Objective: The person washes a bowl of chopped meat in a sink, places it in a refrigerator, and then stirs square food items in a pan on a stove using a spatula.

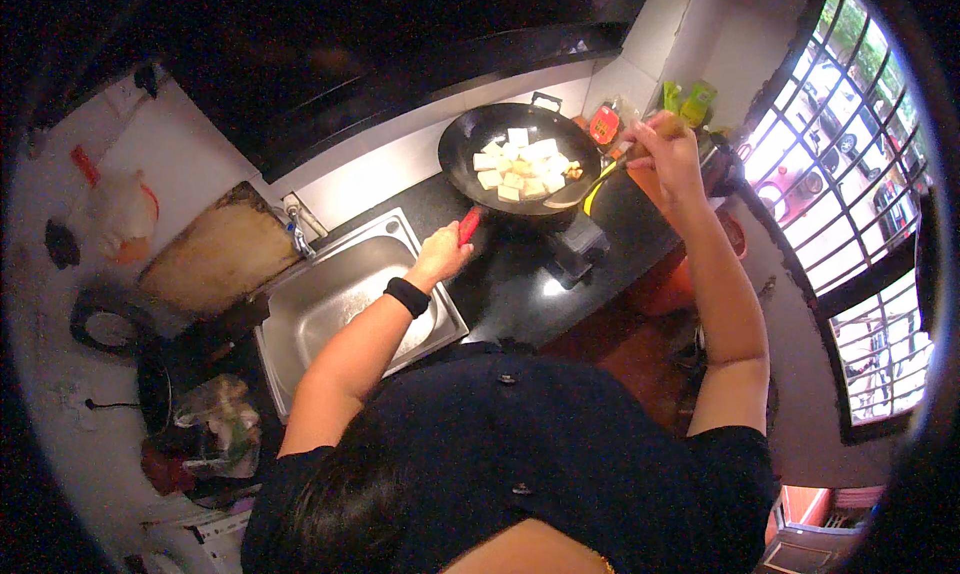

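A black wok (463, 148) holds white and pale yellow cubes (525, 161) that look like tofu. My left hand (444, 253) grips the wok's red handle (469, 226), a black band around that wrist. A spatula (571, 193) rests its blade inside the wok's near right rim, its handle leaning out over the rim to the right. My right hand (669, 157) is raised just right of the wok, near the spatula's upper end; the fingers are bent, and whether they hold something small is unclear.
Left of the wok lies a steel sink (337, 296) with a tap (298, 236) and a wooden cutting board (225, 255) behind. A dark object (581, 247) stands on the black counter (517, 296). A red-labelled package (604, 123) and green packets (697, 102) stand near the barred window (832, 161).
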The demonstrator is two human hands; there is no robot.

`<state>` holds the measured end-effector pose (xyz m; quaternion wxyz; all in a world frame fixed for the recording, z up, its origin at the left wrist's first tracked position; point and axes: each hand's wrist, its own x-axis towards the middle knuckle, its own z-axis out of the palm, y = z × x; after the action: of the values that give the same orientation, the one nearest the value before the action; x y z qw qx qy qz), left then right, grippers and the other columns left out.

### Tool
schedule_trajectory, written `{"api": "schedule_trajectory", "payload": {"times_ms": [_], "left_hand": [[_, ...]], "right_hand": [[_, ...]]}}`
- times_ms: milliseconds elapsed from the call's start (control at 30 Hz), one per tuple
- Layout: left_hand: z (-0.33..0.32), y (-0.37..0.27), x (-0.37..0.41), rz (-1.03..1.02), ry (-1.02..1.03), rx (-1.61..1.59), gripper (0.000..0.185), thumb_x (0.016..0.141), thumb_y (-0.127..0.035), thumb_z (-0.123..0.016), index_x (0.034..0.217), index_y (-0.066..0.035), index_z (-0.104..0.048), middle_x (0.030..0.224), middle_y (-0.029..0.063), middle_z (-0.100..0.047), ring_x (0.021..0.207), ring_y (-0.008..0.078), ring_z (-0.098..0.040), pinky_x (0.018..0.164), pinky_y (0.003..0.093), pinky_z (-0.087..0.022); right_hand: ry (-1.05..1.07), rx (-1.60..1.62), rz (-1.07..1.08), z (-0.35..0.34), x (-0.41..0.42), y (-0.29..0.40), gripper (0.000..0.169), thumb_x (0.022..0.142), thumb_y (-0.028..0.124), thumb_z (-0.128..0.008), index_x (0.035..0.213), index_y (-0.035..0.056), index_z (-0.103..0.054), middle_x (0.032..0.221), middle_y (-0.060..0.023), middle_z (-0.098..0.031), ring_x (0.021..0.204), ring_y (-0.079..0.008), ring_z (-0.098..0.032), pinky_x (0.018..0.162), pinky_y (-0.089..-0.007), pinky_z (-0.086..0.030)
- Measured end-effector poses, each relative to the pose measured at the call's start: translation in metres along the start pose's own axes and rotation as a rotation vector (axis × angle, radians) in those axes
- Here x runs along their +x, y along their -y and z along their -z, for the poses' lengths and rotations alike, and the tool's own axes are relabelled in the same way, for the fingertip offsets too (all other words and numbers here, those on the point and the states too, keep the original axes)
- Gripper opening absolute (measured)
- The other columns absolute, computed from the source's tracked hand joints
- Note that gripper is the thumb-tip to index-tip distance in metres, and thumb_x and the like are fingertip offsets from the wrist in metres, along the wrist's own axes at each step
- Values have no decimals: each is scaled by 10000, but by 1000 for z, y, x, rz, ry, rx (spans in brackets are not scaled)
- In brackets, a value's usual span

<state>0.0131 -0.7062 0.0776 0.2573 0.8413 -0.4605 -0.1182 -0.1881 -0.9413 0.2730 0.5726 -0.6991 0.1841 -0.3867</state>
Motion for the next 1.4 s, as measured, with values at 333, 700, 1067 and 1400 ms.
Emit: {"api": "schedule_trajectory", "payload": {"times_ms": [333, 700, 1067, 1400], "left_hand": [[-19, -36, -12, 386, 228, -996, 292, 783, -122, -569, 1046, -63, -457, 664, -28, -446, 463, 57, -412, 353, 199, -327], [-17, -46, -13, 417, 180, -900, 290, 784, -132, -576, 1035, -40, -464, 624, -21, -452, 446, 68, -411, 345, 206, -327], [-29, -47, -14, 388, 170, -988, 351, 770, -115, -565, 1081, -32, -425, 605, 8, -451, 424, 90, -411, 346, 235, -338], [-34, -47, -14, 386, 165, -1024, 300, 780, -121, -565, 1038, -48, -431, 603, -13, -429, 437, 78, -413, 344, 221, -341]], "right_hand": [[115, -175, -189, 0, 87, -14, 275, 794, 311, -596, 817, 42, -545, 692, -55, -589, 581, -143, -575, 467, -255, -467], [87, -109, -171, -18, 90, -39, 251, 777, 250, -620, 700, 25, -540, 603, -64, -563, 506, -144, -552, 382, -249, -464], [-19, -110, -168, -44, 71, -31, 281, 773, 253, -621, 674, 6, -531, 598, -87, -561, 471, -142, -534, 359, -236, -451], [-143, -129, -200, -53, 69, -26, 279, 775, 267, -622, 733, -1, -558, 647, -94, -584, 515, -148, -568, 372, -243, -466]]}}
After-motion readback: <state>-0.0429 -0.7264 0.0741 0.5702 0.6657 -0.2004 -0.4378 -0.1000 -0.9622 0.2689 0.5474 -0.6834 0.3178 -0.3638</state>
